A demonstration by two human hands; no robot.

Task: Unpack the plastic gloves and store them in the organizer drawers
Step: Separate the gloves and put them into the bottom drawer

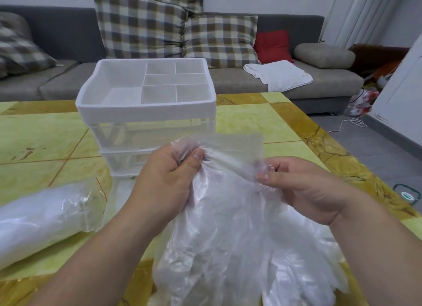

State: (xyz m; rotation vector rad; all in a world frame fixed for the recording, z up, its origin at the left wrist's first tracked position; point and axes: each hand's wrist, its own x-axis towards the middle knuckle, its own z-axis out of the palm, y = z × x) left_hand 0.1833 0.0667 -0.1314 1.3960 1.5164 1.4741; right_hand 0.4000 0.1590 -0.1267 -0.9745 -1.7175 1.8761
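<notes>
A bunch of clear plastic gloves (pixel 228 237) hangs over the table in front of me, its finger ends fanned out at the bottom. My left hand (pixel 164 182) grips the gathered cuff end of the bunch. My right hand (pixel 303 187) pinches the same cuff end a little to the right. A flat clear strip of the plastic sticks up behind both hands. Just beyond them stands the white organizer (pixel 146 109), with a divided open tray on top and two see-through drawers below, both closed. A second pack of gloves (pixel 43 219), wrapped in clear plastic, lies at the left.
The table (pixel 262 122) has a yellow-green tiled top with brown borders; its right edge runs diagonally. Behind it is a grey sofa (pixel 319 77) with checked cushions, a red cushion and a white cloth. A white cable lies on the floor at the right.
</notes>
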